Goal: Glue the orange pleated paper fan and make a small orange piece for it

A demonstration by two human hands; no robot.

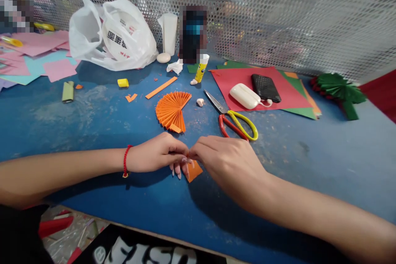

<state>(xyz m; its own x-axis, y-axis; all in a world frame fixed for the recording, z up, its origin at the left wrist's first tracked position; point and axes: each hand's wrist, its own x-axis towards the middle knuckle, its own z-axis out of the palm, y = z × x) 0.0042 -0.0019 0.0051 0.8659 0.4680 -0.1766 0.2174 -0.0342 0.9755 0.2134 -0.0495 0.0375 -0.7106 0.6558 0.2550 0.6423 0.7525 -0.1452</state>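
Note:
Near the front of the blue table, my left hand (161, 152), with a red cord bracelet at the wrist, pinches a small piece of orange paper (194, 172). My right hand (227, 163) meets it at the fingertips, closed on the same piece; its own fingertips are partly hidden. Just beyond my hands lies a pleated orange paper fan (171, 111), spread past a half circle, with a small orange tab near its lower edge. Scissors (230, 117) with one red and one yellow handle lie partly open behind my right hand.
Behind are an orange strip (161, 87), a yellow glue stick (202, 68), its yellow cap (123, 83) and a white plastic bag (114, 37). Rightward, a white power bank (245, 95) and black case (266, 88) rest on red paper (222, 80), near a green pleated piece (338, 90).

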